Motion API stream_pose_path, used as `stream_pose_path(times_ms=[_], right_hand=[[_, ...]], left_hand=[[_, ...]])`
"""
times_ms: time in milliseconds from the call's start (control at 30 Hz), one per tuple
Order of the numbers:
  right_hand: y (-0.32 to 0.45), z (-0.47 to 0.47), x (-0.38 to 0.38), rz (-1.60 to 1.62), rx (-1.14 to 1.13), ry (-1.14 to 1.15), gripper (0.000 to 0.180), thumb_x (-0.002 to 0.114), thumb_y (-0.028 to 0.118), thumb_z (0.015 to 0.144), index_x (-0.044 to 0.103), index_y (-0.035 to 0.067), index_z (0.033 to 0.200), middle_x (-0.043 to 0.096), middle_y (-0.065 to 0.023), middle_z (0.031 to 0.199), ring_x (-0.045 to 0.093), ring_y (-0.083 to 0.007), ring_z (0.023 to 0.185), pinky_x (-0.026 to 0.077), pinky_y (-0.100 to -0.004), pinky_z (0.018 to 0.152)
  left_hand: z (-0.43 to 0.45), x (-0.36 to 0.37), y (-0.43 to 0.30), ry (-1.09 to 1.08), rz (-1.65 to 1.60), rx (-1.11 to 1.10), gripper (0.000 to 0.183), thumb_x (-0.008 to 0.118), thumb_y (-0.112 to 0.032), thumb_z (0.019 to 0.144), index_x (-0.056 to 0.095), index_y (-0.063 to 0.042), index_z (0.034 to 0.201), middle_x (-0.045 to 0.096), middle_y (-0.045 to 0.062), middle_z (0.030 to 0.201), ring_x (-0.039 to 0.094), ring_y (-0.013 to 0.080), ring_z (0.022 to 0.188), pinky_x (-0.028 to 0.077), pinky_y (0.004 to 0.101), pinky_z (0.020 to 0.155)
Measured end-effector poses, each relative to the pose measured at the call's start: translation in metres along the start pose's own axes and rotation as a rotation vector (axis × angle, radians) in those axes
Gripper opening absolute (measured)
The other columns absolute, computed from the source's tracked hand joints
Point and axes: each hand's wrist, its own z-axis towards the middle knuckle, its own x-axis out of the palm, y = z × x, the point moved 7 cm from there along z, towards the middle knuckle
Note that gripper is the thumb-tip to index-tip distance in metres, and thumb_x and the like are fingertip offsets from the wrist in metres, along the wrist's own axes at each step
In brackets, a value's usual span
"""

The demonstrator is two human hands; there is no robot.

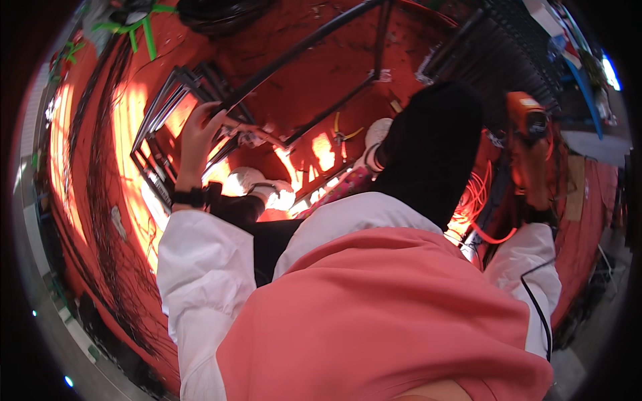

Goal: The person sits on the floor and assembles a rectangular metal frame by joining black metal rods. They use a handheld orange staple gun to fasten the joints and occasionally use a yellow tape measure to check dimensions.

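Note:
With my left hand (198,135) I grip the near corner of a dark rectangular frame (301,45), which slants up and away over the red floor. My right hand (532,168), out at the right, is shut on an orange power tool (526,115) with a dark part, held apart from the frame; its tip is blurred. Beneath my left hand lies a stack of similar dark frames (155,110). A pair of yellow-handled pliers or cutters (343,135) rests on the floor near my shoe.
Dark metal bars (506,60) are stacked at the upper right. Orange hose (474,200) lies coiled by my right leg. A green-legged stool (145,30) stands at the upper left, beside a black coil (220,15). Dark cables (95,165) run over the floor at left.

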Motion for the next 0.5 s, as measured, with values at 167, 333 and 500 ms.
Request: stream_pose_path(times_ms=[167,333,500], right_hand=[[-0.125,-0.031,0.137,0.119,0.118,0.162,0.032,0.069,0.025,0.084,0.064,0.002,0.106,0.069,-0.019,0.09,0.069,-0.0379,0.086,0.051,-0.0452,0.073],[-0.191,-0.051,0.255,0.025,0.238,0.283,0.051,0.063,0.024,0.082,0.054,0.001,0.126,0.069,-0.0265,0.103,0.067,-0.0415,0.101,0.054,-0.0493,0.085],[-0.23,-0.056,0.328,-0.308,0.187,0.23,0.054,0.06,0.02,0.085,0.048,-0.003,0.132,0.067,-0.0335,0.097,0.069,-0.0443,0.095,0.054,-0.0535,0.082]], left_hand=[[-0.003,-0.005,0.003,-0.039,0.212,-0.008,0.03,0.065,-0.017,0.099,0.063,0.004,0.12,0.066,0.008,0.112,0.061,0.0168,0.105,0.047,0.0295,0.094],[0.002,-0.025,0.01,-0.048,0.235,-0.139,0.028,0.057,-0.014,0.104,0.057,0.001,0.128,0.062,0.005,0.12,0.061,0.0152,0.108,0.047,0.0284,0.095],[0.006,-0.03,0.013,-0.068,0.083,-0.242,0.032,0.056,-0.011,0.104,0.054,0.001,0.134,0.06,0.007,0.125,0.06,0.0169,0.113,0.049,0.0306,0.099]])
